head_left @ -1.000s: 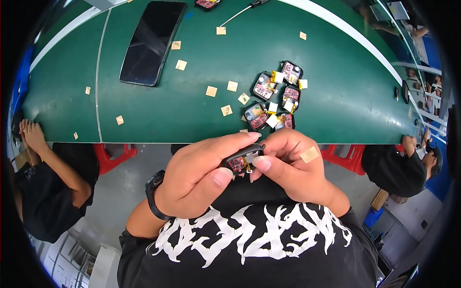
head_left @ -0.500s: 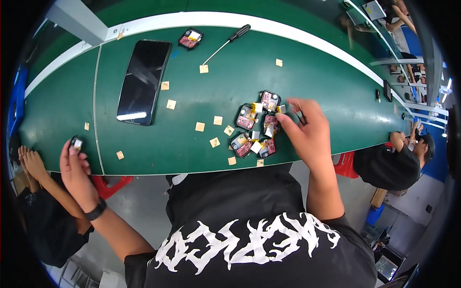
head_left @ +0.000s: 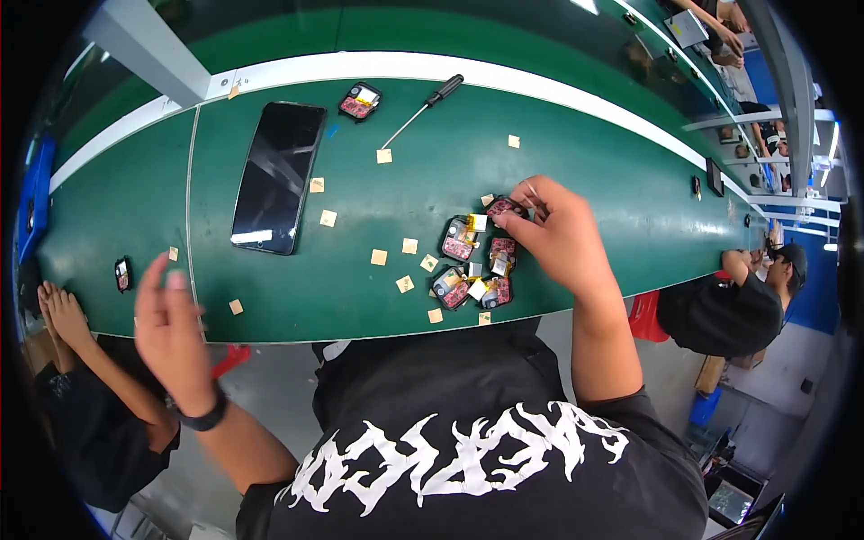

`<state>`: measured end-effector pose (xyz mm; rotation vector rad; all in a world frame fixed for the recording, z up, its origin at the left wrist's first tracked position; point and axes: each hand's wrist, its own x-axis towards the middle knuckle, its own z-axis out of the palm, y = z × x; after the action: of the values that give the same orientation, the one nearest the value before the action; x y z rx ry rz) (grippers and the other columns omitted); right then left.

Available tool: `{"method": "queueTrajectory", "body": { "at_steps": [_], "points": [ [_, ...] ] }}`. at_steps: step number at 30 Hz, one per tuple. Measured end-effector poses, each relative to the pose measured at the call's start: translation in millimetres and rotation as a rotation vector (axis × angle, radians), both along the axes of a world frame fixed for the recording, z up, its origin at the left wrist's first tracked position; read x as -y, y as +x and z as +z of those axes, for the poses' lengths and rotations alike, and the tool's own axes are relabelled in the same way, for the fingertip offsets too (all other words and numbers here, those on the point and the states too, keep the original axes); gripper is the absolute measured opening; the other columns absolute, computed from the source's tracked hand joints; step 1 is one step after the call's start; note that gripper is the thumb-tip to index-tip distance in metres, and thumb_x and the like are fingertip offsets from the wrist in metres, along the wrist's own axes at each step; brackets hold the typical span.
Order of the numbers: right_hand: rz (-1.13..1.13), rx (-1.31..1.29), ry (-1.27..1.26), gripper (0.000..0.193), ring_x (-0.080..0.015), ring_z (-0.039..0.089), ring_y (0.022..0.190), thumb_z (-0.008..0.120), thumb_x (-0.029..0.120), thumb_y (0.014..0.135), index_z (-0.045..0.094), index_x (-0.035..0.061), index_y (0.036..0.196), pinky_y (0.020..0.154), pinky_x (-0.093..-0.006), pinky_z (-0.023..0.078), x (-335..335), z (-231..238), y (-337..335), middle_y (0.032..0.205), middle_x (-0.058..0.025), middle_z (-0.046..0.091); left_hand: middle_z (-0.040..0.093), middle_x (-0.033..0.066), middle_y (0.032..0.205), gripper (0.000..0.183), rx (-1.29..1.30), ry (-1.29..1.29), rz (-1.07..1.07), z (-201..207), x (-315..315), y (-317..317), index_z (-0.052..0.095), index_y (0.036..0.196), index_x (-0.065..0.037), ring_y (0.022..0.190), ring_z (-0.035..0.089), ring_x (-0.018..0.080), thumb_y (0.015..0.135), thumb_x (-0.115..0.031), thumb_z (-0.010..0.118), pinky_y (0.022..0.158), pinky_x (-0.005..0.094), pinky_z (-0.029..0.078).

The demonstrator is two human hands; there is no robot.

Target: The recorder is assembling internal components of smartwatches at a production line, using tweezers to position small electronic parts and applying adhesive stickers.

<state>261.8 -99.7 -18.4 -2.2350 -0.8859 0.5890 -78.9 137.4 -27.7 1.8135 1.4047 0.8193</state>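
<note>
My right hand (head_left: 562,238) is closed on a small black-cased electronic unit (head_left: 504,209) with a red circuit board, thumb and fingers pinching its edge. A thin, pointed tool (head_left: 532,188) sticks out between its fingers; its kind is unclear. Close by lie several similar open units (head_left: 460,238) with red boards and silver-white batteries (head_left: 477,223). My left hand (head_left: 175,328), smeared by motion, hovers at the table's front edge at left, fingers stretched and nothing in them. Beyond its fingertips a single small unit (head_left: 122,274) rests on the green table (head_left: 432,180).
A large dark phone-like slab (head_left: 279,178) lies left of centre. Behind it are another unit (head_left: 360,101) and a screwdriver (head_left: 423,112). Small beige paper squares (head_left: 379,257) are scattered about. Other people sit at left (head_left: 99,414) and right (head_left: 729,315).
My left hand has let go of the small unit, leaving it on the table at left, and drawn back rightward. My right hand has closed on the rearmost unit of the cluster.
</note>
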Motion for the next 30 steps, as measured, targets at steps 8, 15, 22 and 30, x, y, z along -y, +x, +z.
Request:
{"method": "queueTrajectory", "body": {
  "at_steps": [8, 15, 22, 30],
  "points": [
    [0.178, -0.581, 0.182, 0.027, 0.0013, 0.045, 0.059, 0.082, -0.001, 0.080, 0.068, -0.0003, 0.103, 0.052, -0.0180, 0.033, -8, 37, -45, 0.083, 0.0014, 0.068, 0.066, 0.0156, 0.119, 0.054, 0.756, -0.919, -0.892, -4, 93, 107, 0.044, 0.150, -0.001, 0.095, 0.070, 0.0194, 0.099, -0.009, 0.062, 0.082, 0.0303, 0.056],
    [0.018, -0.768, 0.253, 0.022, -0.0014, 0.045, 0.070, 0.076, 0.006, 0.090, 0.067, -0.0017, 0.108, 0.060, -0.0210, 0.038, 2, 28, -75, 0.085, 0.0050, 0.059, 0.066, 0.0156, 0.112, 0.040, 0.751, -0.960, -0.858, -16, 96, 97, 0.054, 0.134, 0.005, 0.092, 0.070, 0.0174, 0.094, 0.011, 0.059, 0.080, 0.0291, 0.059],
    [0.034, -0.737, 0.159, 0.013, -0.0001, 0.042, 0.065, 0.072, 0.006, 0.094, 0.067, -0.0005, 0.103, 0.057, -0.0205, 0.035, 16, 17, -81, 0.075, 0.0073, 0.054, 0.065, 0.0124, 0.106, 0.037, 0.736, -0.856, -0.792, -23, 106, 96, 0.052, 0.131, 0.003, 0.089, 0.069, 0.0151, 0.095, 0.010, 0.060, 0.078, 0.0276, 0.058],
    [0.250, -0.178, 0.316, 0.020, -0.0172, 0.057, 0.061, 0.074, 0.014, 0.092, 0.067, 0.0015, 0.106, 0.058, -0.0320, 0.047, 17, 19, -87, 0.076, -0.0059, 0.063, 0.064, 0.0109, 0.106, 0.032, 0.671, -0.833, -0.649, -21, 113, 101, 0.049, 0.126, 0.001, 0.085, 0.067, 0.0138, 0.096, 0.007, 0.060, 0.073, 0.0260, 0.056]
  ]
}}
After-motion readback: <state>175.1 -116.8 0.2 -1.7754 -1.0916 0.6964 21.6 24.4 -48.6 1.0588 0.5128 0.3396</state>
